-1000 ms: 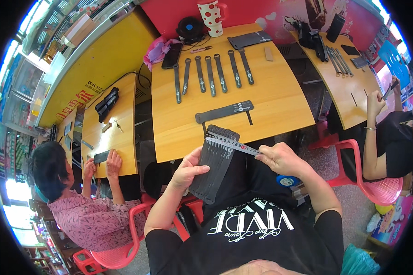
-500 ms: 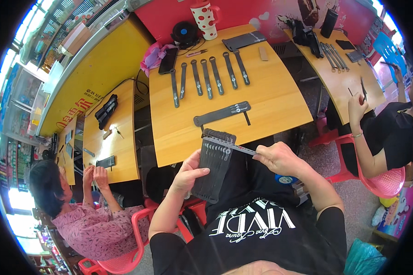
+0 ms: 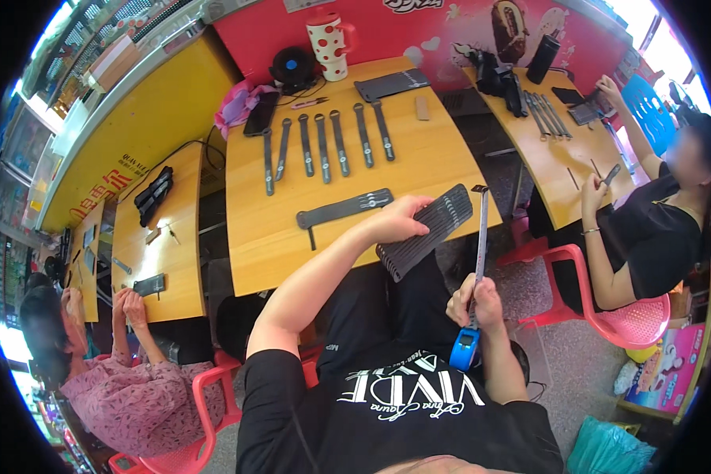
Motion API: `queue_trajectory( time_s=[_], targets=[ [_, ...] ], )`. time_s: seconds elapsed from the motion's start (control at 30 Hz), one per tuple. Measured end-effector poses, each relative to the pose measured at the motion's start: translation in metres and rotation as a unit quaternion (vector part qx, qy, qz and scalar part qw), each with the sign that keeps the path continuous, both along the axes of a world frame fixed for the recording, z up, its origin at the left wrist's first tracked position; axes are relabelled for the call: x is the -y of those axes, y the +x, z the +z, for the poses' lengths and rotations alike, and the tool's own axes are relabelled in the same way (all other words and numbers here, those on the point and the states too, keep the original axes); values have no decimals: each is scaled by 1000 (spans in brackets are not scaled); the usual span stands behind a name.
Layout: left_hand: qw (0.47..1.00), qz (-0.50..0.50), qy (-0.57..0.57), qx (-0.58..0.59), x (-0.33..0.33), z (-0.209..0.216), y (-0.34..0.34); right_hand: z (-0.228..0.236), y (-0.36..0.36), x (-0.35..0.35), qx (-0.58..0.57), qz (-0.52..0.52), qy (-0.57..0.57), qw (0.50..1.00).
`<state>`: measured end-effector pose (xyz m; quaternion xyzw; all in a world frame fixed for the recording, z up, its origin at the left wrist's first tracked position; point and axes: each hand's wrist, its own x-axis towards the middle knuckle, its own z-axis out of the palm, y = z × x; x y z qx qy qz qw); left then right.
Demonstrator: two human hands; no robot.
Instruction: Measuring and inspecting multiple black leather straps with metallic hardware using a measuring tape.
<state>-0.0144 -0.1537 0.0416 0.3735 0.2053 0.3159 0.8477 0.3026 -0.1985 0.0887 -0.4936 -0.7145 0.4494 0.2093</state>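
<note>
My left hand [image 3: 403, 220] is closed on a dark grey ridged sheet of joined strips [image 3: 430, 235], with small pale printed marks at its far end. The sheet is held tilted over the near right edge of the table. Close to my body, my right hand [image 3: 477, 303] grips a tape measure, its blue case [image 3: 464, 351] hanging just below the fingers. The metal blade [image 3: 482, 233] sticks up out of that hand, apart from the sheet, its hooked tip beside the sheet's far corner. A flat dark strip [image 3: 344, 209] lies on the table left of my left hand.
Several dark straps [image 3: 321, 148] lie in a row on the wooden table [image 3: 442, 158]. Behind them stand a spotted tumbler [image 3: 328, 47], a phone [image 3: 261, 114], a small fan [image 3: 292, 67] and a dark pouch [image 3: 392, 84]. People sit at tables on both sides.
My left hand has carried the sheet away to the right and turned it. The tape blade has come off the sheet, and my right hand has dropped toward my lap with the tape pointing up.
</note>
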Motion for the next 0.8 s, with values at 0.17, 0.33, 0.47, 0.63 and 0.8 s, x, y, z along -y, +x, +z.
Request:
queue_trajectory(
  time_s=[0.17, 0.33, 0.47, 0.63, 0.8],
  targets=[
    [1000, 17, -3, 3, 5, -7, 17, -2, 11, 3, 50, 7, 83, 995],
    [999, 41, -4, 10, 7, -11, 29, -3, 20, -3, 68, 22, 163, 984],
    [999, 42, -5, 6, 3, -13, 34, -6, 25, -7, 101, 14, 154, 983],
    [996, 79, -27, 14, 14, -20, 27, -10, 13, -4, 113, 26, 180, 977],
    [996, 82, -25, 24, 23, -21, 23, -6, 8, 1, 120, 30, 186, 975]
  ],
)
